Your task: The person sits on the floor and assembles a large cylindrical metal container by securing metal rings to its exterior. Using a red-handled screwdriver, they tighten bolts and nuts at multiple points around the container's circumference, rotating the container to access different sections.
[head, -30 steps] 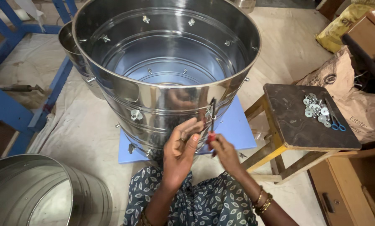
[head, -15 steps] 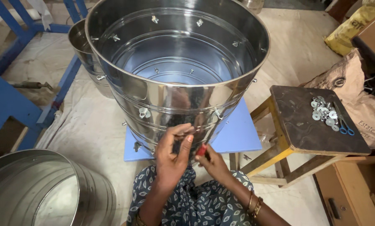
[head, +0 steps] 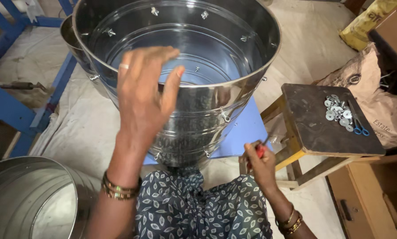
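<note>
A large shiny steel drum point(head: 234, 95) with small screws around its wall stands on a blue board point(head: 247, 132) in front of me. My left hand point(head: 145, 95) is raised over the drum's near rim, fingers spread and curled, holding nothing that I can see. My right hand point(head: 259, 164) is low at the drum's right side, closed around a red-handled tool point(head: 261, 150), apart from the drum wall. A ring is on the left hand, and bangles are on both wrists.
A dark-topped wooden stool point(head: 322, 128) at right carries several washers point(head: 338, 113) and blue-handled scissors point(head: 359, 126). Another steel drum point(head: 34, 199) lies at bottom left, a third point(head: 76, 44) behind the main one. Blue metal frames point(head: 12, 106) stand left; sacks point(head: 384, 110) right.
My left hand left the drum's lower wall and rose over the rim. My right hand drew back from the wall to the right, still holding the tool. The view moved closer.
</note>
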